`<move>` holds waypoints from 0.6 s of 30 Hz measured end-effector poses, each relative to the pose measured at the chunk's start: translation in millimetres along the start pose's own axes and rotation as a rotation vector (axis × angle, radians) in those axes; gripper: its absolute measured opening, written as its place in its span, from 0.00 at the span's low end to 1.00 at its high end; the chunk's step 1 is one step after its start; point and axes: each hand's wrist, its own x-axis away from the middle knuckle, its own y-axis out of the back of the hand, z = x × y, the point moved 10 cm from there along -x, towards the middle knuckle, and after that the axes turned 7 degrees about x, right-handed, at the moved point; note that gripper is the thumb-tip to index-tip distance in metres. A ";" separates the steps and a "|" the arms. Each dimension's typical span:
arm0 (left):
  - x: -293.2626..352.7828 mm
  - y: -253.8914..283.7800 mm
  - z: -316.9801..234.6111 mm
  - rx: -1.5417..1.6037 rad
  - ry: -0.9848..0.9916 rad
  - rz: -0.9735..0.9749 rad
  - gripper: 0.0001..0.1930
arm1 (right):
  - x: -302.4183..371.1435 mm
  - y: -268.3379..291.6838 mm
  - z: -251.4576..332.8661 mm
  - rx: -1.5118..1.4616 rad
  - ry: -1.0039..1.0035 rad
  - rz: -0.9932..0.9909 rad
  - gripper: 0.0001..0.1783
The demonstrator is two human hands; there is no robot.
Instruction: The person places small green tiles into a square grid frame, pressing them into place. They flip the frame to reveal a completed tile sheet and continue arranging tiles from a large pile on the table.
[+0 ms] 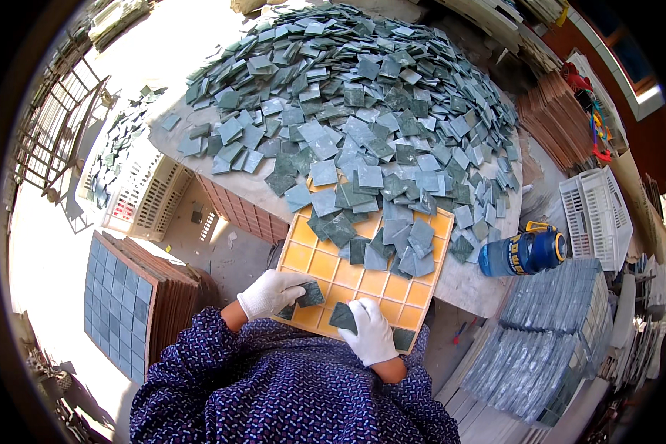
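Observation:
White gloves cover both of my hands. My left hand (271, 294) grips a dark green stone tile (311, 294) over the near left part of a yellow gridded tray (296, 257). In my right hand (369, 331) is another dark square tile (342, 317), held above the tray's near edge. One tile (403, 339) lies in the tray's near right corner cell, and another, partly hidden, sits beneath my left hand. Loose tiles (378, 255) spill over the tray's far half from a large heap of green-grey tiles (355, 96) on the table.
A blue bottle (522, 251) lies on the table's right edge. Wrapped tile stacks (547, 340) stand at the right, below white crates (596, 214). Tiled boards (118, 303) are stacked at the left, near a white crate of tiles (144, 196). Reddish-brown boards (555, 122) stand at the back right.

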 end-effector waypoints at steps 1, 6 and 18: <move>4.0 -0.7 0.5 -0.052 -0.079 0.003 0.13 | 3.1 -2.5 4.0 0.003 0.023 -0.006 0.33; 26.1 -13.7 5.9 -0.308 -0.289 -0.086 0.20 | 9.2 -9.2 14.1 0.036 0.081 -0.011 0.33; 34.9 -52.1 7.4 -0.625 -0.359 -0.109 0.26 | 10.1 -30.8 23.7 0.106 0.098 -0.013 0.26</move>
